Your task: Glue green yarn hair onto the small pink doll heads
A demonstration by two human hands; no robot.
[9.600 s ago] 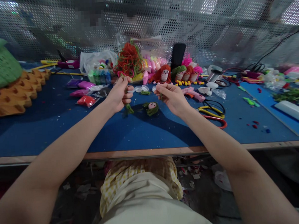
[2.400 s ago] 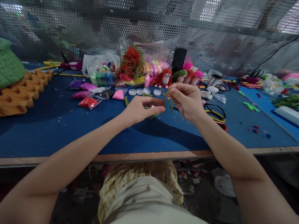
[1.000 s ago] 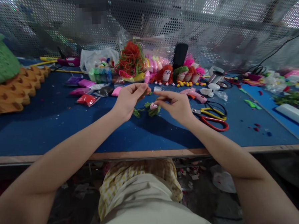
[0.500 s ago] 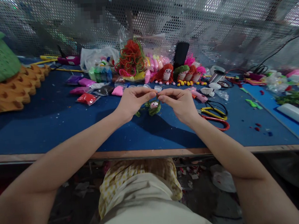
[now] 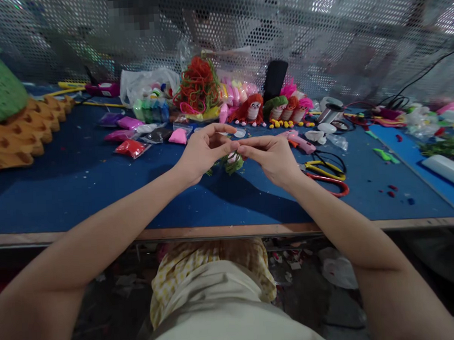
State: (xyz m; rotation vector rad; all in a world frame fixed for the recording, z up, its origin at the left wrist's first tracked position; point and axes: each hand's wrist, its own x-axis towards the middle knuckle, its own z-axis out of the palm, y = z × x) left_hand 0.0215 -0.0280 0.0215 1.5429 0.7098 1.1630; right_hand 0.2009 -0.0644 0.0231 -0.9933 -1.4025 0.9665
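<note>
Blue felt surface: the worktop (image 5: 79,188) carries all parts; its wooden front edge runs along the near side.
Left hand: left hand (image 5: 201,153) is raised just above the worktop, thumb and forefinger pinched together at the point where both hands meet; the other fingers are loosely curled.
Right hand: right hand (image 5: 274,157) mirrors it, fingertips closed in a pinch against those of the left hand.
Held item: what sits in the two pinches is too small to identify; judged from the green tufts below, probably a fine strand of green yarn.
Work piece: small doll head (image 5: 232,162) with a pink face and green yarn hair lies on the worktop directly under the meeting fingertips, partly hidden by them.
Step in hand: by judgement, preparing a hair strand above the doll head, not yet fixed to it.
Next move calls for: a steady two-point pinch and a short lowering onto the doll head, without disturbing the hair already on it.
Nearby tools: pink glue gun (image 5: 299,142) and red-handled scissors (image 5: 328,182) lie just right of the right hand.
Rear stock: finished dolls (image 5: 252,109), a tangle of red and green yarn (image 5: 197,88), and coloured packets (image 5: 131,147) stand well behind.
</note>
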